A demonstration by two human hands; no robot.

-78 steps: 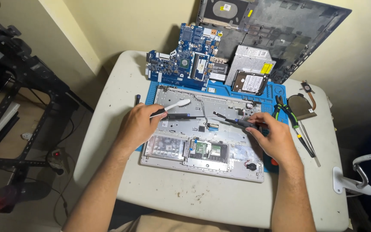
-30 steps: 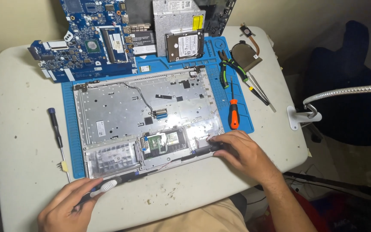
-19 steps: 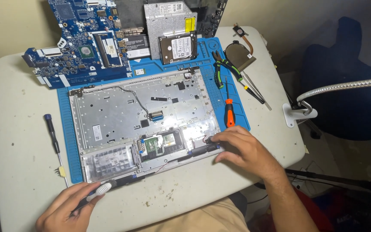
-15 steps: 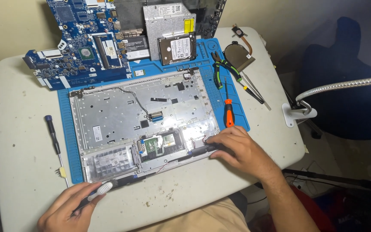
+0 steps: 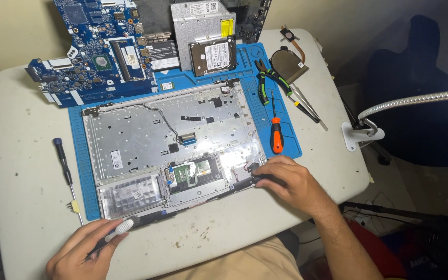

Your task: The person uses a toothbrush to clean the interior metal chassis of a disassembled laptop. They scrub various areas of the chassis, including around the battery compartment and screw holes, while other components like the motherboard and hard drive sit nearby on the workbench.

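My left hand [image 5: 81,254] is closed around a white-headed brush [image 5: 116,232], bristles at the front left edge of the silver laptop palmrest chassis [image 5: 172,142] on the blue mat [image 5: 81,171]. My right hand [image 5: 289,179] pinches a black strip [image 5: 245,181] at the chassis's front right corner on the white desk [image 5: 22,155].

From my remote view I see two bare hands, the left hand [image 5: 81,254] and the right hand [image 5: 289,179], with no gloves, rings or watch behind the fingers [image 5: 268,165]. Both forearms are bare, no sleeves showing. Below the fingers, tan trousers [image 5: 234,262] cover the lap.
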